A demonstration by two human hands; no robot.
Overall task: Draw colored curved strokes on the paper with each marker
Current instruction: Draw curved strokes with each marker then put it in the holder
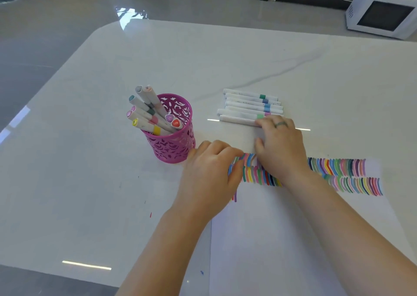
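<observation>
The left hand [209, 173] is resting loosely open on the top-left corner of the paper [282, 239], just beside the pink cup [173, 146]. The right hand [279, 146] is reaching past the paper's top edge, its straight fingers touching the nearest marker [237, 119] in the row [248, 106], thumb apart. Strokes [352, 176] are filling the paper's top band. Bare desk [90, 182] is lying wide to the left.
</observation>
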